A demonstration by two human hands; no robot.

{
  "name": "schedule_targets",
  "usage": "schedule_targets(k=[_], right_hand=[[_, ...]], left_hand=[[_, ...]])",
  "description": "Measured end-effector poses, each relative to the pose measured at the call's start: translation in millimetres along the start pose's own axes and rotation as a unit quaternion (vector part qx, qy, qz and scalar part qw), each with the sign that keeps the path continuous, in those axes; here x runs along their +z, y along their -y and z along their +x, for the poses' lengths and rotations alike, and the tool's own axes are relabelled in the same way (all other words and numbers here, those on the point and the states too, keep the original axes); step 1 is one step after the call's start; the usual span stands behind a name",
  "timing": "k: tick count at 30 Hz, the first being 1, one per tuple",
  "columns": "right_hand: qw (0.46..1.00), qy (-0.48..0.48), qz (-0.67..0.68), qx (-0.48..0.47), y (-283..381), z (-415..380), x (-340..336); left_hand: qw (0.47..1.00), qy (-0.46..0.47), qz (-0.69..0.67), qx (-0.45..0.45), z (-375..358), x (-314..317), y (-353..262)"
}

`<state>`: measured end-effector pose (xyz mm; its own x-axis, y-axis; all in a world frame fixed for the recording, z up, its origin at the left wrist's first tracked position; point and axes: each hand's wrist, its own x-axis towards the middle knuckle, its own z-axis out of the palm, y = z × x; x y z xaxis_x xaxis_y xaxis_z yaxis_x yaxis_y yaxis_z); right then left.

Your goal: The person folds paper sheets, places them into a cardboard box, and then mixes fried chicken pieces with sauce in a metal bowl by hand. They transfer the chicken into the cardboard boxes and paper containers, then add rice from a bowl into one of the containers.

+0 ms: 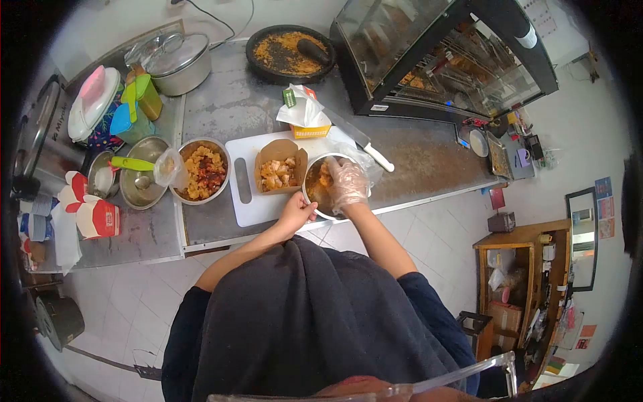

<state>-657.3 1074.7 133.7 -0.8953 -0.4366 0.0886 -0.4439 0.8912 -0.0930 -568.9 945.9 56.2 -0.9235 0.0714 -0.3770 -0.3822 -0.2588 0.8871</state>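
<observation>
My left hand (297,213) is bare and pinches the near left rim of a metal bowl (312,190) at the cutting board's right end. My right hand (346,182), in a clear plastic glove, reaches into that bowl with fingers bent around orange-brown food (325,175). Just left of the bowl, an open brown paper box (299,151) holds chopped, breaded-looking pieces on the white cutting board (245,216). Farther left stands a second metal bowl (220,149) with orange mash and dark red sauce.
A knife (358,136) lies beyond the bowl, beside a yellow box (311,131) with white paper. A stone mortar (258,70), lidded pot (179,79) and glass display case (415,40) stand behind. Red-and-white cartons (98,218) and an empty-looking bowl (149,196) are left.
</observation>
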Motion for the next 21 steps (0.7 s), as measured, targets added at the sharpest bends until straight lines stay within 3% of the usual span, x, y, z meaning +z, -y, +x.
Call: schedule_targets(k=[3,5,6,9,10,11,13,17,19,21], right_hand=[[0.994,0.068,0.084,-0.006,-16,-4,-11],[0.934,0.182,0.302,-0.058,-33,4,-18],[0.923,0.238,0.291,0.088,-35,13,-22],[0.960,0.216,0.177,0.021,-37,21,1],[0.954,0.259,0.151,0.016,-28,17,7],[0.972,0.198,0.129,-0.012,-18,9,25],[0.965,0.205,0.136,0.089,-6,6,35],[0.978,0.182,0.005,0.098,10,5,20],[0.989,0.067,-0.106,0.085,14,2,7],[0.993,0.026,-0.069,0.097,-1,1,4]], left_hand=[[1.000,0.010,-0.006,0.001,0,-1,0],[1.000,0.009,0.001,-0.002,1,-1,-3],[1.000,0.011,0.000,-0.001,1,-1,-4],[1.000,0.011,0.010,0.000,1,-1,-5],[1.000,0.014,0.020,0.006,2,-1,-4],[0.999,0.017,0.030,0.013,3,-1,-4],[0.999,0.015,0.034,0.008,2,-4,-7],[0.999,0.014,0.047,0.004,5,-4,-3],[0.999,0.012,0.034,0.016,8,-5,0],[1.000,0.012,0.022,0.018,7,-7,6]])
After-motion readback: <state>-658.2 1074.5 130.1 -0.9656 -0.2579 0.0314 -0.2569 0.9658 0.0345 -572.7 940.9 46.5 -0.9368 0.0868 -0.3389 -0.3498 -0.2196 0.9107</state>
